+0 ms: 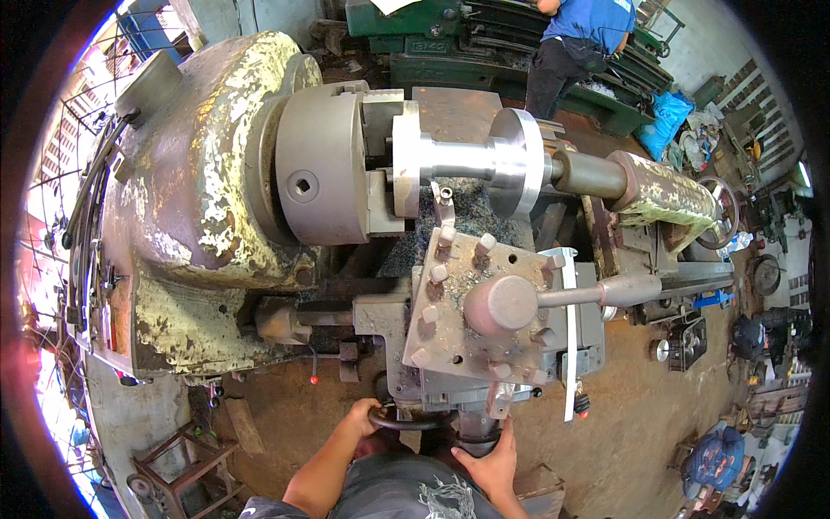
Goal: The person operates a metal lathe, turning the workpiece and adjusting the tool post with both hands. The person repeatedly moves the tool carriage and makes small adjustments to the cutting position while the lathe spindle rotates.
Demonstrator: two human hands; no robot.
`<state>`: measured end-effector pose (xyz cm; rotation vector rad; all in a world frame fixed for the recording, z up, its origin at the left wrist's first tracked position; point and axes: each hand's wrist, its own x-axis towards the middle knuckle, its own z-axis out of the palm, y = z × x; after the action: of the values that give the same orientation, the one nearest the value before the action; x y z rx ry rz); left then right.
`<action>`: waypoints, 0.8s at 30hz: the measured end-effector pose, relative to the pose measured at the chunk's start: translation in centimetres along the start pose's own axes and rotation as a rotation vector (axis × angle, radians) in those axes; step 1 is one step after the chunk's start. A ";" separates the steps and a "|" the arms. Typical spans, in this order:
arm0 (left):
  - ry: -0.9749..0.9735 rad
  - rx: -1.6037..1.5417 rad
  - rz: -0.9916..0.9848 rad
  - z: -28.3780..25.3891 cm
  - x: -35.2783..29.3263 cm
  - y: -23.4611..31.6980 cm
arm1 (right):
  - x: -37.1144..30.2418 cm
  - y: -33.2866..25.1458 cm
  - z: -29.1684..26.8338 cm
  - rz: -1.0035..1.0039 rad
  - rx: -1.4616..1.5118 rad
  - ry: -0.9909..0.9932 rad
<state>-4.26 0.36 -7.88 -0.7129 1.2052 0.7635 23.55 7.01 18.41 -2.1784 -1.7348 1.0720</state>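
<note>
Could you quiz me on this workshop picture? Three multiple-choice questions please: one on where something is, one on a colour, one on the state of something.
1. Where is the person's left hand?
A. on the dark handwheel at the lathe's front
B. on the chuck
C. on the long lever

2. What colour is the shirt of the co-worker at the back?
A. red
B. blue
C. white

3. How is the shiny metal workpiece held?
A. lying loose on the floor
B. held in the right hand
C. clamped in the chuck

Answers: 1 A, the fingers curl round the wheel's rim. 2 B, the shirt is plainly blue. 3 C, its left end sits in the chuck jaws, while the right hand rests below the carriage.
</note>
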 end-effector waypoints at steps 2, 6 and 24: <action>0.116 0.094 0.123 1.1 -1.7 -0.6 | 0.1 0.1 0.0 0.010 0.012 -0.015; 0.352 0.303 0.431 4.6 -5.9 -4.9 | 0.3 0.2 -0.1 -0.003 0.016 -0.015; -0.102 0.105 0.131 -0.6 -1.3 -2.6 | 0.4 0.5 -1.0 0.031 0.038 -0.060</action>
<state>-2.62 -1.76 -6.52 -0.5059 1.1982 0.8291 24.56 7.50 18.71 -2.1790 -1.6953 1.1800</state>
